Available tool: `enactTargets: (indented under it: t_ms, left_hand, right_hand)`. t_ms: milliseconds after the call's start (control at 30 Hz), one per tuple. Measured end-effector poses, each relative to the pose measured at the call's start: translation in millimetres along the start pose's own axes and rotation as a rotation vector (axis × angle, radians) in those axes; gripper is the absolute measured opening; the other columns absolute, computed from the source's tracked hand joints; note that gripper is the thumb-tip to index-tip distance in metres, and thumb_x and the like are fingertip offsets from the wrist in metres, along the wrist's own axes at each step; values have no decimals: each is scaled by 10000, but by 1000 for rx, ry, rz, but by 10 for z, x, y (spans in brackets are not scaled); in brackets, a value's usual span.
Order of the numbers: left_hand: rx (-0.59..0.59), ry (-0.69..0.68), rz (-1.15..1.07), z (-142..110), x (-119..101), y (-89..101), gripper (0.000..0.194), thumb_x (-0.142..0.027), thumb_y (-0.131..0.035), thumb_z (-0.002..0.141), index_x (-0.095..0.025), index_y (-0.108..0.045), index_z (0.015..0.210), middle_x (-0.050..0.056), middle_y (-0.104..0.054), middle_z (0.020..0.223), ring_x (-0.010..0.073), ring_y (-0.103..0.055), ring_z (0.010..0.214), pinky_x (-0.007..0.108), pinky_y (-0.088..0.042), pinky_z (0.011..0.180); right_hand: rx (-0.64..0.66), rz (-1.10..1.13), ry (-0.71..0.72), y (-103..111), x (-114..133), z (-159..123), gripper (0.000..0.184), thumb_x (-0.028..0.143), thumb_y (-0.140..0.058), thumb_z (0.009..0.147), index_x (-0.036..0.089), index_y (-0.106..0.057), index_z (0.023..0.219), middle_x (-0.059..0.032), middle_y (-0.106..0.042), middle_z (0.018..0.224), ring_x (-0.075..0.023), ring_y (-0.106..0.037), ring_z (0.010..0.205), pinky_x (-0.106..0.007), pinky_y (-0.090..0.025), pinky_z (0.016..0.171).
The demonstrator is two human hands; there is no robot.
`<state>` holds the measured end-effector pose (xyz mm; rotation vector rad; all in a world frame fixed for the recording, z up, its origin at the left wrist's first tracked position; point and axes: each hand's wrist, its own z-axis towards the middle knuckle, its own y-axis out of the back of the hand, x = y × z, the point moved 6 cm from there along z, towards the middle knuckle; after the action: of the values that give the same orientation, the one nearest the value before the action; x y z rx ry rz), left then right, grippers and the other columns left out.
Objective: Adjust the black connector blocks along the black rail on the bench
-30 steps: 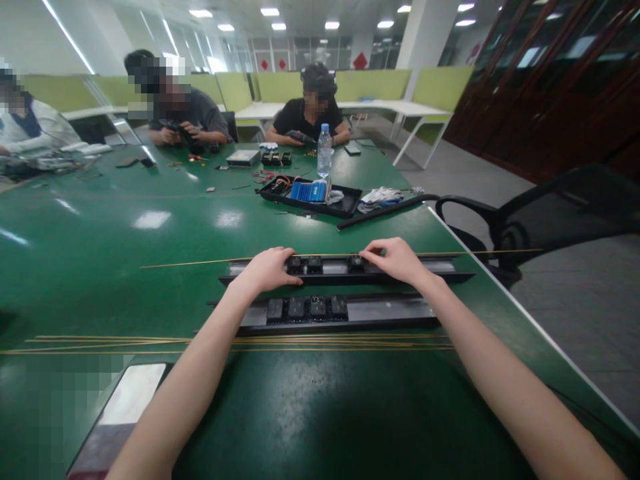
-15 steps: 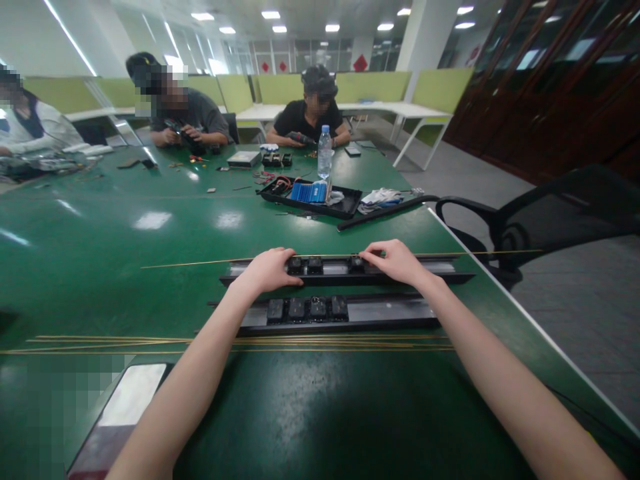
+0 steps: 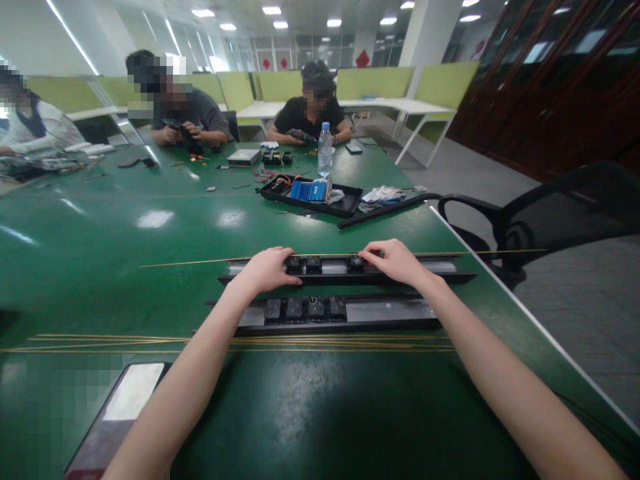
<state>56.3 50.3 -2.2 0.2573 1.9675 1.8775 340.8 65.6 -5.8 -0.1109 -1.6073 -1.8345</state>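
Note:
My left hand (image 3: 267,270) is wrapped over the far black channel rail (image 3: 330,279), thumb on the near wall and fingers at the far side. Inside that rail sit small black blocks; two are close beside my left fingers, and a third block (image 3: 356,263) is at my right fingertips. A long thin brass-coloured rod (image 3: 175,265) runs along the rail's far edge and sticks out past both ends. My right hand (image 3: 395,261) is closed in a pinch at the rod, just above the third block. Nearer to me lies a second channel rail (image 3: 385,311) with several black blocks (image 3: 295,308) in a row.
Several loose thin rods (image 3: 125,341) lie in front of the near rail. At lower left is a phone-like slab (image 3: 133,393). Beyond the rails are a black tray (image 3: 345,207), a water bottle (image 3: 325,152), gloves (image 3: 381,198) and a dark bar (image 3: 385,213). Co-workers sit across the table.
Both hands keep their places on the rail and rod. Only the view has shifted slightly.

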Motion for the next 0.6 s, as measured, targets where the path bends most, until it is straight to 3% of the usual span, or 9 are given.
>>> enactTargets:
  t_ms: [200, 600]
  left_hand:
    - [7, -5, 10, 7, -1, -6, 616, -603, -735, 730, -203, -641, 1189, 139, -707, 1187, 347, -652, 1117, 408, -506, 948]
    - [10, -13, 23, 1, 0, -8, 617, -607, -720, 747, -183, -640, 1188, 152, -701, 1198, 346, -652, 1130, 397, -506, 953]
  right_hand:
    - [-7, -3, 21, 15, -5, -1, 368, 514, -541, 927, 248, -743, 772, -21, -737, 738, -190, -641, 687, -288, -420, 639]
    - [102, 110, 7, 141, -126, -31, 323, 488, -584, 894, 236, -786, 884, -18, -782, 840, -210, -693, 759, -305, -502, 717]
